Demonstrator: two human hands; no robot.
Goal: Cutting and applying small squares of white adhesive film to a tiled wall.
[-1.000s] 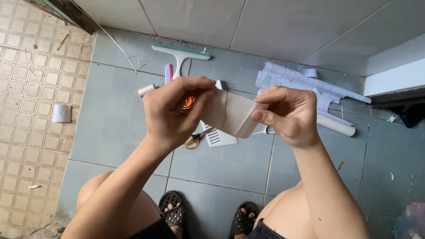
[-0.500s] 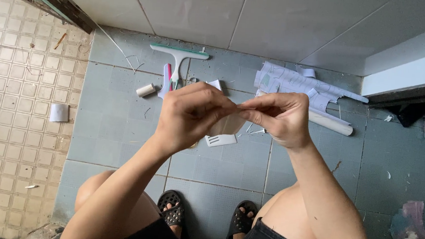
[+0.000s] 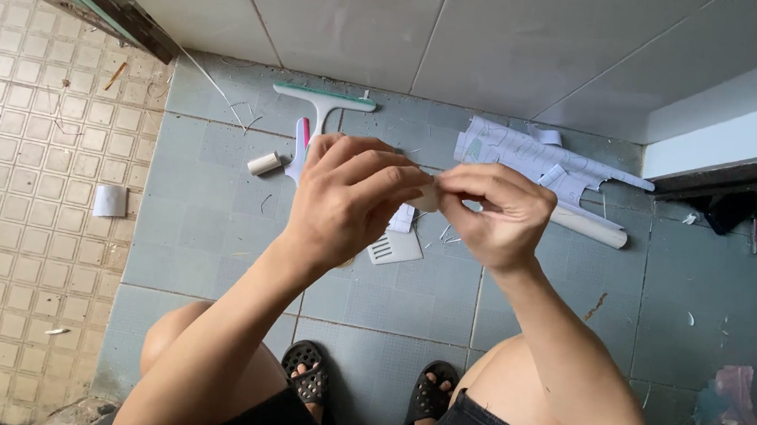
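Paper piece (image 3: 426,198): small, pale, mostly hidden; pinched between both hands at chest height above the floor, so both can work it at once.
Left hand (image 3: 348,204): fingers curled over, grip pressed onto the paper's left edge.
Right hand (image 3: 492,212): thumb and forefinger pinching the right edge, touching the left hand's fingertips.
Floor (image 3: 698,285): grey-blue tile, serving as work surface; person squats over it, 2 black sandals (image 3: 368,387) below.
Squeegee (image 3: 321,113): white with green blade, lying flat near the wall.
Tape roll (image 3: 265,164): small, white, left of the squeegee.
Paper scraps (image 3: 531,156): white, cut and curled, heaped beside a rolled sheet (image 3: 589,227).
Vent plate (image 3: 394,248): white, slotted, flat under the hands.
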